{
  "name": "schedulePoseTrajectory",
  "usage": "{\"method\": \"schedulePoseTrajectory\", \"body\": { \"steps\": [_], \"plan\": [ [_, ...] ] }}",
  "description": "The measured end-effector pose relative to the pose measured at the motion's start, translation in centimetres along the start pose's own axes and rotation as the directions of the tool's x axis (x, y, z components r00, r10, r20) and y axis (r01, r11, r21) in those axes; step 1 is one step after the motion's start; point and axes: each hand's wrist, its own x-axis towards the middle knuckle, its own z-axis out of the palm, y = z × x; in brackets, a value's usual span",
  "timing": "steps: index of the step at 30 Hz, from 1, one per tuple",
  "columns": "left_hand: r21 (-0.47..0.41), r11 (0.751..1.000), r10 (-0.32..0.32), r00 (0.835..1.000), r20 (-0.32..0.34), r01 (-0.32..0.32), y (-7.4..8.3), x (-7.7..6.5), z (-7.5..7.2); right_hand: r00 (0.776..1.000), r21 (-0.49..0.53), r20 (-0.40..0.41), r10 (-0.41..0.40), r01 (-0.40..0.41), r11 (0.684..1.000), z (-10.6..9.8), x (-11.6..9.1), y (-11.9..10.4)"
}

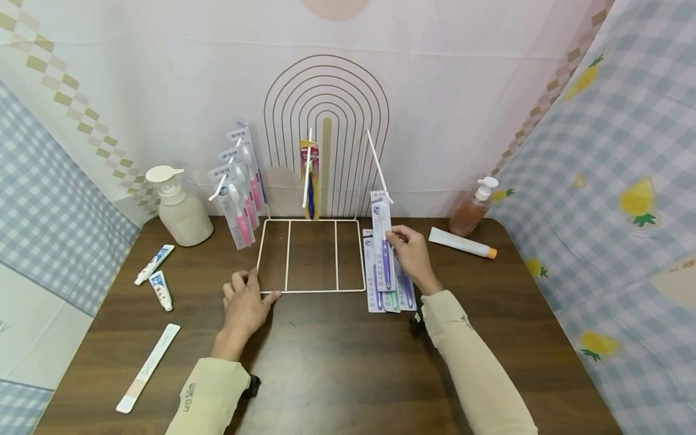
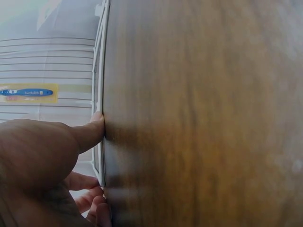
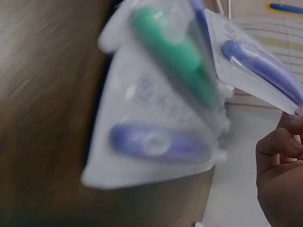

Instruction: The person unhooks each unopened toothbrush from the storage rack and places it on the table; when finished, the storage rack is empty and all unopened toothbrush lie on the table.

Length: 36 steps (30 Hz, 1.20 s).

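Purple packaged toothbrush (image 1: 383, 249) is pinched at its edge between thumb and fingers of the right hand (image 1: 411, 254), at three o'clock from the base of the wire rack (image 1: 312, 291). It is held above other packets (image 1: 391, 302) on the bench (image 1: 315, 368). At eight o'clock, the rack's near corner is touched by the left hand (image 1: 246, 302), thumb and fingers spread apart.

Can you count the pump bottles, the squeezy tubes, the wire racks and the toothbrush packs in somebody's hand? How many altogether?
Pump bottles: 2, a cream bottle and an amber bottle
Tubes: 3, two small tubes and an orange-capped tube
Wire rack: 1
Toothbrush pack in the right hand: 1
Total: 7
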Motion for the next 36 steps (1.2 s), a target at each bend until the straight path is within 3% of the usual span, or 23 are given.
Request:
{"method": "schedulePoseTrajectory", "body": {
  "steps": [8,14,18,20,23,29,36],
  "plan": [
    [0.025,0.999,-0.022,0.999,0.030,0.022,0.2,0.1,-0.2,0.998,0.030,-0.022,0.058,-0.058,0.998,-2.5,-0.7,2.9],
    [0.020,1.000,-0.002,1.000,0.003,0.002,0.1,0.1,-0.1,0.998,0.032,-0.047,0.042,-0.041,0.999,-4.7,0.0,7.2],
    [0.018,1.000,0.010,1.000,-0.006,-0.009,-0.3,0.2,0.2,0.987,-0.062,-0.093,0.134,-0.140,0.988,-5.0,-0.3,7.1],
    [0.021,1.000,-0.007,1.000,0.012,0.007,-0.1,0.2,0.0,0.979,-0.109,-0.104,0.178,-0.189,0.976,-5.0,-0.8,6.0],
    [0.027,1.000,-0.012,1.000,0.023,0.012,0.0,0.1,0.0,0.974,-0.149,-0.108,0.199,-0.214,0.965,-5.0,-0.9,6.2],
    [0.029,0.999,-0.036,0.998,0.051,0.035,0.2,0.1,-0.2,0.972,-0.192,-0.097,0.214,-0.229,0.954,-6.0,1.7,13.5],
    [0.026,0.999,-0.029,0.999,0.038,0.028,0.3,0.1,-0.2,0.968,-0.209,-0.075,0.240,-0.251,0.945,-6.5,1.9,14.8]
  ]
}}
